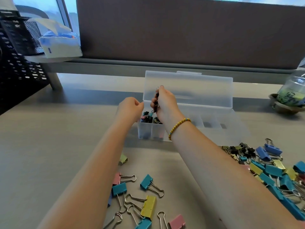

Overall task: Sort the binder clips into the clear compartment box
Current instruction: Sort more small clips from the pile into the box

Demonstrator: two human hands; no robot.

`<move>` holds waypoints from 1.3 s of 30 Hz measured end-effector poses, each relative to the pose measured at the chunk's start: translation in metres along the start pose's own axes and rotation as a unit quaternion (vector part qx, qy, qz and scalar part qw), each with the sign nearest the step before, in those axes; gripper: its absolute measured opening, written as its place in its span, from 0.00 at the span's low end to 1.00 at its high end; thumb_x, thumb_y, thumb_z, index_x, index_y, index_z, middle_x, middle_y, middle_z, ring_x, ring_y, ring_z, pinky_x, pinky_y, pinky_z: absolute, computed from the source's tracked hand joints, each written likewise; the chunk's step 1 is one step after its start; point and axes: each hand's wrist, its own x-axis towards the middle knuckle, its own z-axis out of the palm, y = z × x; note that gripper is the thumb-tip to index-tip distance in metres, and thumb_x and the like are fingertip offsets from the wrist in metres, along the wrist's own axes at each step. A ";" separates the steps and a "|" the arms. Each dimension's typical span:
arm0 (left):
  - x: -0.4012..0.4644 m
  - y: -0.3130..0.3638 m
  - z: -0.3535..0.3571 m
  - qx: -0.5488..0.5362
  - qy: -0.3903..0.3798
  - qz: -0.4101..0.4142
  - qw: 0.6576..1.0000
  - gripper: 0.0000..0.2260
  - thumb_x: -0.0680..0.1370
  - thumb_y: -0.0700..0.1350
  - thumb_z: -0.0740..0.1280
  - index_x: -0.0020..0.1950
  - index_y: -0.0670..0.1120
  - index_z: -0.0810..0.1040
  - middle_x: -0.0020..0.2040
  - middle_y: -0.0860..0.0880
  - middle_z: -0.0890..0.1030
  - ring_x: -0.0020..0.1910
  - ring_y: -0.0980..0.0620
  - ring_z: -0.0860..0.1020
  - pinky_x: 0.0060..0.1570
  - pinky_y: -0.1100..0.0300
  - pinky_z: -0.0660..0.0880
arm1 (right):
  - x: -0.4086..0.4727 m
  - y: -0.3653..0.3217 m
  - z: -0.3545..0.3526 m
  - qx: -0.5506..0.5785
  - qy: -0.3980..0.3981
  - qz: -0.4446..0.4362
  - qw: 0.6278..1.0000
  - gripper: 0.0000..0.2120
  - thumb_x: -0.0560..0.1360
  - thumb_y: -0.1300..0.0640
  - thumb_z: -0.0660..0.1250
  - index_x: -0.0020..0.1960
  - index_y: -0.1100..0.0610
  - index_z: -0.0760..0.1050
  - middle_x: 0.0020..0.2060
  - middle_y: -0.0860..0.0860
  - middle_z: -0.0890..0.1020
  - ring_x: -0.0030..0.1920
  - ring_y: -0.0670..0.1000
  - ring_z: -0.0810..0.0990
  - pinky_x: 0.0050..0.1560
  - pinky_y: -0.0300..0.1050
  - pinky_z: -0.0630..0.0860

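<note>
**Small clips held over the box's left end**

The binder clips [149,206] were folded-metal bodies in teal, yellow, pink and blue with silver wire handles; large ones lay loose at 6 o'clock, and a mixed heap [270,167] with small black ones sat at 4 o'clock. The right hand [162,103] gripped a cluster of small dark clips [156,98] in curled fingers above the clear compartment box [231,129]. The left hand [130,109] hovered at the box's left edge, fingers curled, nothing visibly held.

The box stood at centre, lid [188,89] upright. Its leftmost compartments held small clips [149,118], mostly black; compartments further right showed dark shapes, unclear.

The desk [57,138] was grey, backed by a brown partition [181,30]. A black mesh organiser [16,47] stood at 10 o'clock, a glass jar [292,95] at 3 o'clock.
</note>
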 end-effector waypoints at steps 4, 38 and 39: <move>-0.003 0.005 -0.009 -0.110 -0.073 -0.033 0.991 0.08 0.80 0.44 0.60 0.45 0.42 0.75 0.31 0.47 0.74 0.28 0.52 0.74 0.28 0.63 0.77 | 0.000 0.005 0.000 -0.119 -0.015 -0.016 0.993 0.14 0.81 0.58 0.52 0.38 0.56 0.68 0.32 0.51 0.71 0.32 0.48 0.70 0.34 0.40 0.69; -0.065 0.058 -0.002 0.265 -0.037 0.206 0.941 0.14 0.81 0.44 0.54 0.39 0.42 0.71 0.40 0.44 0.74 0.42 0.44 0.73 0.41 0.55 0.70 | -0.057 -0.050 -0.113 -0.502 -0.167 -0.221 0.819 0.14 0.80 0.64 0.51 0.54 0.57 0.74 0.44 0.50 0.81 0.53 0.49 0.80 0.52 0.43 0.74; -0.074 0.065 0.002 0.226 -0.029 0.216 0.950 0.13 0.80 0.45 0.54 0.42 0.42 0.74 0.42 0.45 0.76 0.43 0.44 0.74 0.43 0.54 0.71 | -0.064 -0.052 -0.125 -0.492 -0.151 -0.242 0.823 0.13 0.80 0.65 0.51 0.53 0.57 0.74 0.43 0.50 0.82 0.51 0.49 0.80 0.52 0.43 0.75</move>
